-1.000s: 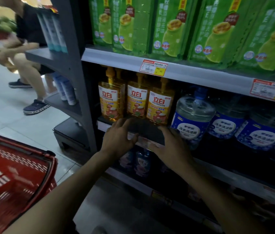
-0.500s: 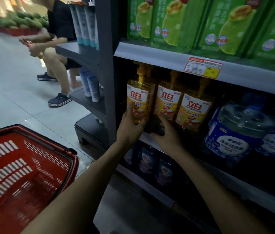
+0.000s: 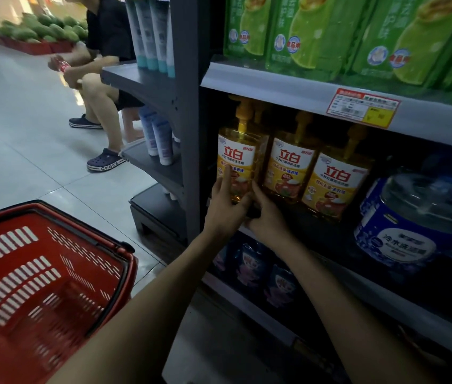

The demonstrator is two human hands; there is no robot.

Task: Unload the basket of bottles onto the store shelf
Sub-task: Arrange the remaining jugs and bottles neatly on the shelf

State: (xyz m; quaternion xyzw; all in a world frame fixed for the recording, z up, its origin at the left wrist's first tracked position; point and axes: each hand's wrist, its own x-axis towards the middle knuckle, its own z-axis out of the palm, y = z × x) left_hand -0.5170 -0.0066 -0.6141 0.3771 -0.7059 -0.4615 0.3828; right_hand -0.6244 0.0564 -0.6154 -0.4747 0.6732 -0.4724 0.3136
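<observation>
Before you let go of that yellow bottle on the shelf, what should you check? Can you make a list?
1. Left grip and right grip both hold the leftmost yellow bottle: ok.
2. Bottle upright, label facing out: ok.
3. Its base fully on the shelf: cannot tell, the hands hide it.
4. Lined up with the two yellow bottles beside it: cannot tell.
5. No bottles remaining in the red basket: ok for the part in view.
</observation>
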